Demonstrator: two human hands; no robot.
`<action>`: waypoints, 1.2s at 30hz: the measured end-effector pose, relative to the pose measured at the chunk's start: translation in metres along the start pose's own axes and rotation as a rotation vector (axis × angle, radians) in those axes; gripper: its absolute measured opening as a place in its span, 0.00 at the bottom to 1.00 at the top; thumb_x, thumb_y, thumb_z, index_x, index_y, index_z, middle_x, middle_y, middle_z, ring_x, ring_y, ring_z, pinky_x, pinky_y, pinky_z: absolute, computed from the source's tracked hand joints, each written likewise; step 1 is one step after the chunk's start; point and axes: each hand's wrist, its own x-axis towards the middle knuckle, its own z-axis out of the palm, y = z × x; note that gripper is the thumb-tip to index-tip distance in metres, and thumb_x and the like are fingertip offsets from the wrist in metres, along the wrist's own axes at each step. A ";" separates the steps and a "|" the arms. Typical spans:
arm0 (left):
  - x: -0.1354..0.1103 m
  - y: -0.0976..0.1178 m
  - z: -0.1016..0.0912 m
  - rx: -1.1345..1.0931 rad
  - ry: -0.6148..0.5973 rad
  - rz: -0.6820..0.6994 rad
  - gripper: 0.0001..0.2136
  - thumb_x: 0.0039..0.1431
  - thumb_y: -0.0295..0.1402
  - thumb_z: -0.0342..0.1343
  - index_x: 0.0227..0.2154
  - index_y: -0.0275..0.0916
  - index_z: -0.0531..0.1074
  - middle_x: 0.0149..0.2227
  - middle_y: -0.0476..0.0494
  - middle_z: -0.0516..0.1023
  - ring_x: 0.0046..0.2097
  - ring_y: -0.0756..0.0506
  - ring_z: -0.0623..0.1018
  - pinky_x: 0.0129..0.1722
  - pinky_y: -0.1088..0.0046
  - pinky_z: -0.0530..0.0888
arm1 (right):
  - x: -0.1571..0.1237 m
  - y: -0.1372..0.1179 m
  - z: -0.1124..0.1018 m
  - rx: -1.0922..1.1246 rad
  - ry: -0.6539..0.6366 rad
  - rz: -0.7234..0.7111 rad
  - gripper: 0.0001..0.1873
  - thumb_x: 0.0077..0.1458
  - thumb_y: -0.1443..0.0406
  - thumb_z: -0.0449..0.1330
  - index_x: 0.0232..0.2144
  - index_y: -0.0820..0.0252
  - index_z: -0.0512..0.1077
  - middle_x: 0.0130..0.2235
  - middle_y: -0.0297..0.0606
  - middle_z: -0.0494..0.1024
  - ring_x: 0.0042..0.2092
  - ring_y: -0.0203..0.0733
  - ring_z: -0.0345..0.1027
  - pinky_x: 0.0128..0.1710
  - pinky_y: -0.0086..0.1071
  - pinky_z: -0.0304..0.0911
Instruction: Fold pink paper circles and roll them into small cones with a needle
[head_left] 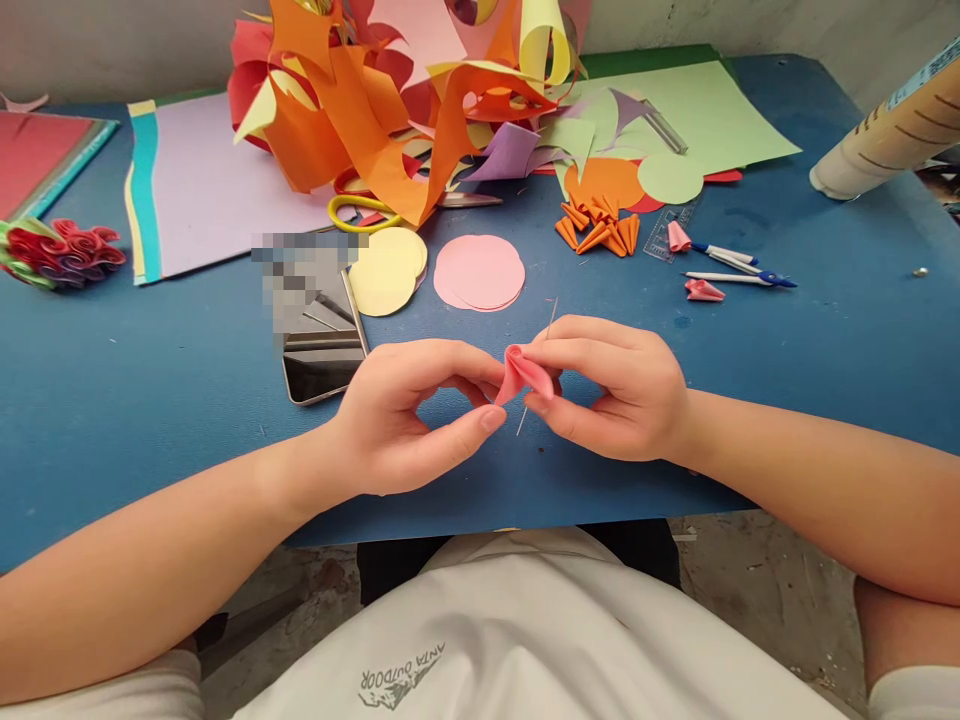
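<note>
Between my two hands is a small pink paper piece [514,372], curled at its top and flaring into two points below. My left hand [424,415] pinches its left side, thumb below and fingers behind. On the other side, my right hand [619,385] grips the paper with thumb and fingers. A thin metal needle [552,316] runs slantwise behind the paper, its ends showing above and below my right fingers; the middle is hidden. Just beyond my hands lie pink paper circles [480,272] and yellow paper circles [386,272].
A phone [319,370] lies beside my left hand. Orange paper cones [600,228], small pink rolled pieces [703,290] and a compass [739,278] lie further right. Yellow-handled scissors [360,212] sit under a heap of paper scraps [360,110]. A bottle [892,130] stands at the right.
</note>
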 end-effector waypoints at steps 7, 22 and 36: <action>0.000 0.001 0.000 0.211 0.018 0.029 0.13 0.57 0.17 0.57 0.40 0.40 0.79 0.37 0.43 0.85 0.37 0.46 0.84 0.37 0.73 0.83 | -0.003 0.001 0.006 -0.043 0.039 0.027 0.07 0.63 0.72 0.62 0.42 0.58 0.77 0.34 0.39 0.83 0.34 0.38 0.78 0.35 0.31 0.76; -0.003 0.000 0.003 0.352 0.070 -0.100 0.05 0.64 0.28 0.61 0.33 0.43 0.73 0.30 0.48 0.80 0.30 0.49 0.76 0.30 0.71 0.75 | -0.002 0.002 0.009 0.007 -0.007 0.119 0.04 0.65 0.68 0.65 0.35 0.61 0.76 0.28 0.35 0.78 0.29 0.33 0.68 0.31 0.27 0.67; -0.004 0.009 0.007 0.355 0.025 -0.097 0.07 0.66 0.23 0.54 0.32 0.40 0.72 0.27 0.47 0.75 0.27 0.50 0.73 0.28 0.72 0.72 | -0.002 0.000 0.010 0.116 -0.109 0.099 0.08 0.70 0.68 0.59 0.37 0.62 0.75 0.27 0.34 0.75 0.30 0.33 0.66 0.32 0.28 0.66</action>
